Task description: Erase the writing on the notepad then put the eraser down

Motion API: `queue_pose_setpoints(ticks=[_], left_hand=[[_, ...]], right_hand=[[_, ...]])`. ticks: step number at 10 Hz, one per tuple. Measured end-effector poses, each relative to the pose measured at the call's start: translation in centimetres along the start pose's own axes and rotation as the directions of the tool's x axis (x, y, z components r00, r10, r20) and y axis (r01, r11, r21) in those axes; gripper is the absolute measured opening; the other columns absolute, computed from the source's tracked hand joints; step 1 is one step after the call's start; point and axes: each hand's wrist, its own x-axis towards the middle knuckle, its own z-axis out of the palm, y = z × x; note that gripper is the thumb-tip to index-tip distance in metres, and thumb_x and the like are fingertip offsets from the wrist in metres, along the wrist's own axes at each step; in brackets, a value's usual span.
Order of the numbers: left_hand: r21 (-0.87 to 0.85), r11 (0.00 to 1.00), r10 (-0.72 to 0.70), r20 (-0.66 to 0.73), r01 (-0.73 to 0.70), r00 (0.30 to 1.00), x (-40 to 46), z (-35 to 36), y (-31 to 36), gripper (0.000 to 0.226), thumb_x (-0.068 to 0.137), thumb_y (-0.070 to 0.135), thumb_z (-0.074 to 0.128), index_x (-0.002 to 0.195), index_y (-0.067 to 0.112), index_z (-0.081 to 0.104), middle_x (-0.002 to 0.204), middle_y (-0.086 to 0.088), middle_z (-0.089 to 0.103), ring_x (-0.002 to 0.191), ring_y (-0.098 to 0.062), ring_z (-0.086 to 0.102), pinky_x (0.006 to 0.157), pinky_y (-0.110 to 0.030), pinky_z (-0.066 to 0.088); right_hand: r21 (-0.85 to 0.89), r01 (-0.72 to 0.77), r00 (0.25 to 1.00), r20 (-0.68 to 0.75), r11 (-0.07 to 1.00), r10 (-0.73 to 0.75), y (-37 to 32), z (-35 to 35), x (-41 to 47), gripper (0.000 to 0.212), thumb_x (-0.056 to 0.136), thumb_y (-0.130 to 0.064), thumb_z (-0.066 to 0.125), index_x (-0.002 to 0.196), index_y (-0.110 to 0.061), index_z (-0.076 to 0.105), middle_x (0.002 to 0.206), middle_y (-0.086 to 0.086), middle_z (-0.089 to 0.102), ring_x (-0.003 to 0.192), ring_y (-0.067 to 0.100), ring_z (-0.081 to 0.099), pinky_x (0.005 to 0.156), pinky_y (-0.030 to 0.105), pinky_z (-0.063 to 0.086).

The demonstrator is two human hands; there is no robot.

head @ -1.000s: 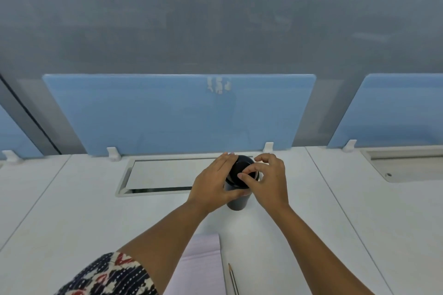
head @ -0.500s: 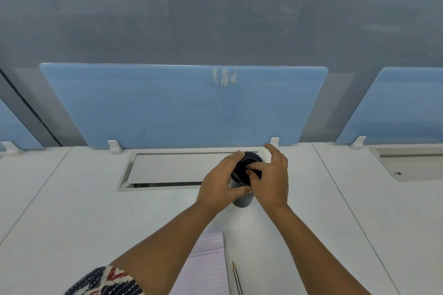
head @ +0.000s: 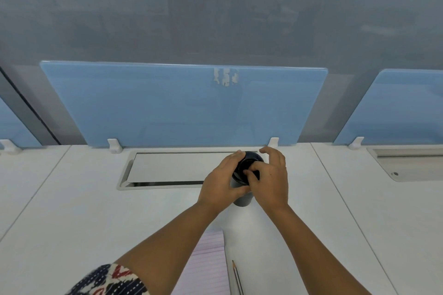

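Notepad [head: 206,268] lies lengthwise away from the person; left hand [head: 221,183] grips cup [head: 242,200], right hand [head: 271,179] half spread.

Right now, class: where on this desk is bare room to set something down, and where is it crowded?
Bare: the desk left of the notepad, and right of the pencil. Crowded: both hands, left and right, around the dark cup by the cable hatch.

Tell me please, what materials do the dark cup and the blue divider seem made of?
Dark cup: probably plastic or coated metal; smooth, dark grey, slight sheen. Blue divider: likely frosted acrylic or glass; it is translucent, has rounded corners and sits in white clips.
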Motion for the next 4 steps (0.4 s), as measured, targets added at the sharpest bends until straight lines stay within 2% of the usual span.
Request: queue_pose_setpoints(ticks=[1,2,3,4], left_hand=[[0.031,0.999,0.006,0.007,-0.006,1.0,0.0,-0.3,0.5,0.079,0.077,0.041,0.075,0.145,0.026,0.038,0.149,0.014,0.042,0.134,-0.004,0.041,0.103,-0.019,0.039],[0.073,0.997,-0.002,0.043,-0.001,0.999,0.0,-0.8,1.0,0.08,0.079,0.044,0.073,0.147,0.028,0.034,0.152,0.015,0.037,0.138,-0.003,0.035,0.101,-0.021,0.038],[0.11,0.994,-0.01,0.127,-0.004,0.992,-0.1,-1.2,1.4,0.088,0.079,0.045,0.073,0.15,0.029,0.024,0.159,0.014,0.024,0.145,-0.005,0.023,0.108,-0.029,0.039],[0.14,0.99,-0.016,0.186,-0.011,0.982,0.2,-2.6,1.9,0.096,0.079,0.037,0.075,0.153,0.03,0.014,0.162,0.013,0.008,0.148,-0.005,0.012,0.109,-0.033,0.04]], right_hand=[[0.059,-0.109,0.994,0.031,0.992,0.108,-0.5,-0.7,0.1,0.008,0.069,-0.013,0.079,0.07,-0.016,0.072,0.113,0.002,0.055,0.116,0.019,0.042,0.083,0.032,0.048],[0.115,-0.15,0.985,0.099,0.982,0.139,-0.7,-1.6,0.5,0.011,0.064,-0.015,0.08,0.072,-0.017,0.073,0.102,-0.001,0.05,0.11,0.017,0.041,0.073,0.016,0.037],[0.151,-0.149,0.981,0.147,0.977,0.127,-0.9,-2.5,0.6,0.01,0.063,-0.016,0.079,0.07,-0.018,0.072,0.099,-0.001,0.051,0.106,0.018,0.043,0.069,0.007,0.031],[0.147,-0.129,0.976,0.193,0.981,0.099,-2.0,-3.9,1.4,0.01,0.062,-0.022,0.078,0.068,-0.024,0.07,0.096,-0.001,0.053,0.104,0.02,0.049,0.072,0.02,0.038]])
